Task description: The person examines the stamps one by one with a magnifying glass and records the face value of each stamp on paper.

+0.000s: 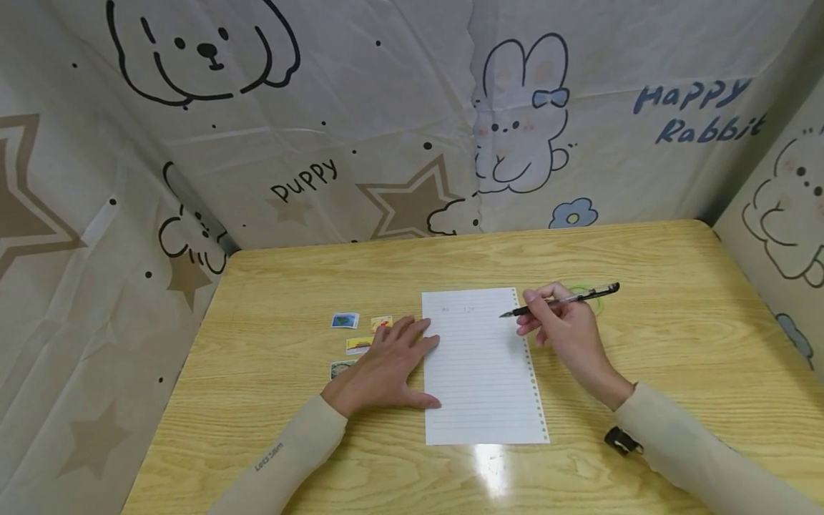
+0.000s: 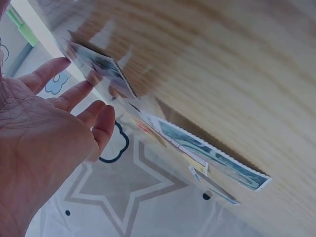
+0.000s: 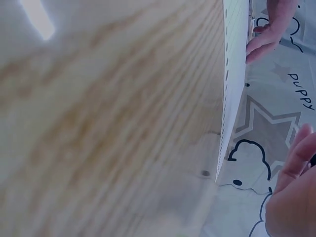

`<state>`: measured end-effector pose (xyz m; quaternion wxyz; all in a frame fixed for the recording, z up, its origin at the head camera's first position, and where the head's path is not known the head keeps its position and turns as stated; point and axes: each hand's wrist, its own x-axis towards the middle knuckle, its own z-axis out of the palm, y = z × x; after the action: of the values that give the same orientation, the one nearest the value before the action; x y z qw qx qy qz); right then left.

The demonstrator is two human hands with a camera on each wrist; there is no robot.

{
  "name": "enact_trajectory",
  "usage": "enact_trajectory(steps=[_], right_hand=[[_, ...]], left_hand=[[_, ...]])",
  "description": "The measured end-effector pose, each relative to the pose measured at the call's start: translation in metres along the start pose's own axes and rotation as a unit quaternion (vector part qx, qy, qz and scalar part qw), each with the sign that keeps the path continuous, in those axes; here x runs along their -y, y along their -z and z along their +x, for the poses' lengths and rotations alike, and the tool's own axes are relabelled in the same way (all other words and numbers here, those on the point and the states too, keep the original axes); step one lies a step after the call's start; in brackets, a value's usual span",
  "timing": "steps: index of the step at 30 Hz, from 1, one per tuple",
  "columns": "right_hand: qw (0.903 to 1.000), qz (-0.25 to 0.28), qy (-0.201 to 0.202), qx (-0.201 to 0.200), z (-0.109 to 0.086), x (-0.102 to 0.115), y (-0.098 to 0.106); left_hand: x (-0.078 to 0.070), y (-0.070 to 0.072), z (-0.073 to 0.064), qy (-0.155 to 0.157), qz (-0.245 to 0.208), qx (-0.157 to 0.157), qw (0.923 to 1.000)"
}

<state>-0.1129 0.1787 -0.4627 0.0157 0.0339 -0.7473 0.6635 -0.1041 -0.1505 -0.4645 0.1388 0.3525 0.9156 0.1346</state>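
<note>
A sheet of lined loose-leaf paper (image 1: 479,386) with holes down its right edge lies on the table. Faint handwriting (image 1: 469,310) shows near its top. My right hand (image 1: 573,340) pinches a black pen (image 1: 595,292), whose tip points left over the upper right of the sheet. The left hand (image 1: 389,368) rests with spread fingers on the sheet's left edge. Beside and partly under that hand's outline are several stamps: a blue one (image 1: 345,320), a yellow-and-red one (image 1: 381,322), a yellow one (image 1: 357,346) and a darker one (image 1: 340,369). Their perforated edges show on a stamp (image 2: 212,155) in the left wrist view.
A green ring-shaped thing (image 1: 600,303) lies behind the right hand, partly hidden. Beside the right sleeve is a small black object (image 1: 621,441). The wood-grain table (image 1: 676,322) is bounded by printed cloth (image 1: 399,107) at the back and both sides.
</note>
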Motion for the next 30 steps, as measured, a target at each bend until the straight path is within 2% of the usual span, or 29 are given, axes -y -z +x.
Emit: enact_trajectory(steps=[6, 13, 17, 22, 26, 30], right_hand=[[0.9999, -0.004, 0.009, 0.000, 0.004, -0.003, -0.003], [0.9976, -0.066, 0.006, -0.021, 0.013, -0.005, -0.006], [0.9976, -0.065, -0.002, -0.022, 0.018, -0.008, -0.007], [0.9961, -0.085, -0.017, -0.016, 0.026, -0.011, -0.010], [0.9937, -0.103, -0.044, -0.004, 0.030, -0.013, -0.012], [0.9932, -0.095, -0.067, 0.006, 0.036, -0.016, -0.015]], left_hand=[[0.001, -0.001, 0.000, 0.002, -0.003, 0.000, 1.0000], [0.001, -0.002, 0.000, 0.002, -0.003, 0.002, 1.0000], [0.001, -0.002, 0.001, -0.002, 0.004, 0.004, 1.0000], [0.000, 0.000, 0.003, -0.014, 0.018, 0.000, 0.9997], [-0.003, 0.002, 0.004, -0.017, 0.025, 0.001, 0.9996], [-0.006, 0.003, 0.005, -0.011, 0.033, 0.012, 0.9993]])
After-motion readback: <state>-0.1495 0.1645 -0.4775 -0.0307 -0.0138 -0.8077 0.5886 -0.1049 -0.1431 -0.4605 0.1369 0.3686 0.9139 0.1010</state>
